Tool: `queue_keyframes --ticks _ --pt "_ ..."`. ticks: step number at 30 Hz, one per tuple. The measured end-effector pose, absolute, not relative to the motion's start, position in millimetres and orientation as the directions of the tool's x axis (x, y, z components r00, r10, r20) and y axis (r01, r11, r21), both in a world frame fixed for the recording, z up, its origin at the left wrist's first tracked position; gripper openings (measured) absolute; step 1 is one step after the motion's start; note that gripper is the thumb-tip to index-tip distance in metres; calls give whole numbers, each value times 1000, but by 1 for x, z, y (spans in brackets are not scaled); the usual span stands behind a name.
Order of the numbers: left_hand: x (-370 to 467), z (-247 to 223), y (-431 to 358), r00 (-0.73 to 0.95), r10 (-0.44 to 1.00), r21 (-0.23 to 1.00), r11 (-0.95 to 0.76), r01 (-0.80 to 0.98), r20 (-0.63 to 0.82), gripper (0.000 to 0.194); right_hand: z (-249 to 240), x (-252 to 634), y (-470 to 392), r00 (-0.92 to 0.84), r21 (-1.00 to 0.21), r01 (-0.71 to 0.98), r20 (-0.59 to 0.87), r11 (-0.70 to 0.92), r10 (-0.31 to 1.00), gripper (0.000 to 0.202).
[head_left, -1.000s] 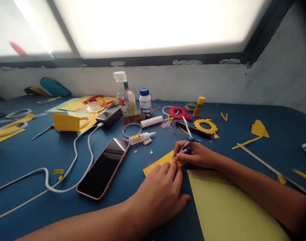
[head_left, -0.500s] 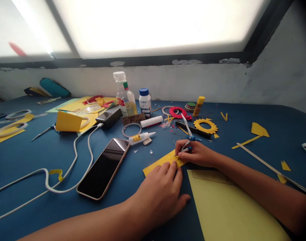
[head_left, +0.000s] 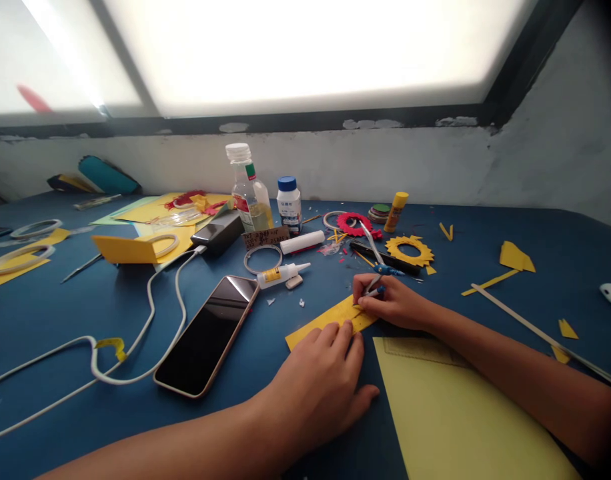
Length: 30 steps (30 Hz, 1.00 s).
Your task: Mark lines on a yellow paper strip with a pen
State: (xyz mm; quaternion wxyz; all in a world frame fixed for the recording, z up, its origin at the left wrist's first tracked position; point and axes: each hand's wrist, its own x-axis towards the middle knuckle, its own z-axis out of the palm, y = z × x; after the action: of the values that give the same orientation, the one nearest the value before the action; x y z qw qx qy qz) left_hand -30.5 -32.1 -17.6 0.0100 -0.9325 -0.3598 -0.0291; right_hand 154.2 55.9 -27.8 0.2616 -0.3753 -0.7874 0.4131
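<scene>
- From my remote station I see the yellow paper strip (head_left: 315, 323) lying flat on the blue tabletop (head_left: 245, 427), right of the smartphone (head_left: 207, 333).
- My left hand (head_left: 321, 383) grips nothing: fingers spread, tips resting on the strip's near edge.
- My right hand (head_left: 389, 300) is closed around what reads as a drawing compass (head_left: 383, 269), its working end over the strip's far right part; I cannot tell whether the tip touches.
- Dark trace beside those fingers: mark or shadow, unclear.
- Step in hand, I judge: marking the strip.
- Next stroke calls, in my judgement, for firm left fingertips and a light, steady tip; sliding paper would spoil the line.
- Yellow toothed paper ring (head_left: 410, 253) and red toothed paper ring (head_left: 354, 225) lie beyond, apart from the strip.
</scene>
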Motion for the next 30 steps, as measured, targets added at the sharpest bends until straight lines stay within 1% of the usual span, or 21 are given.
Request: queue_keyframes --ticks 5,11,14,23,30 --pt "-30 -17 -32 741 668 9 -743 669 61 53 -28 155 57 -596 -888 328 71 323 800 8" --pt "-33 -18 -33 735 672 4 -738 675 87 55 -31 156 66 -490 -934 230 133 275 861 11" --pt "-34 -18 -32 730 678 6 -733 680 88 57 -33 157 67 -465 -946 196 142 258 874 10" --pt "-32 -12 -35 710 702 20 -712 702 54 52 -32 157 65 -474 -958 180 116 225 873 9" --pt "-31 -8 -34 685 728 7 -685 728 21 50 -33 157 66 -480 -957 184 113 226 870 9"
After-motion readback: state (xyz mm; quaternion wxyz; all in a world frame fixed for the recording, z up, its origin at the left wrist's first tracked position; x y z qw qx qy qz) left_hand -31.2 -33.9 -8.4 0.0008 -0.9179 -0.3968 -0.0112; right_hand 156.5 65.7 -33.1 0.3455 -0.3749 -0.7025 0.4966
